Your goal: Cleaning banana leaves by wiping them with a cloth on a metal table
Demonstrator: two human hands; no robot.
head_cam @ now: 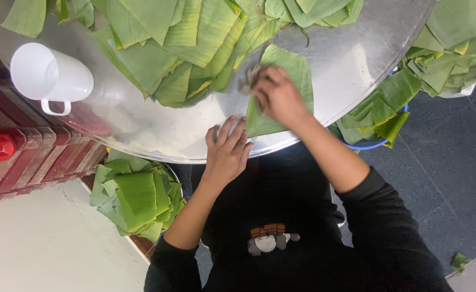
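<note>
A cut piece of green banana leaf [289,70] lies flat on a big round metal tray [351,65]. My right hand [278,97] rests on this leaf and grips a small greyish cloth [248,78] against its left edge. My left hand [228,148] lies flat with fingers apart on the tray's near rim, its fingertips touching the leaf's lower corner. A large heap of cut banana leaves [189,43] covers the far part of the tray.
A white plastic mug [51,75] lies on its side at the tray's left. Stacks of leaf pieces sit in a bowl [135,197] below left, in a blue-rimmed basin [378,111] at right, and in another pile [454,43] far right. Red brick wall [27,157] on the left.
</note>
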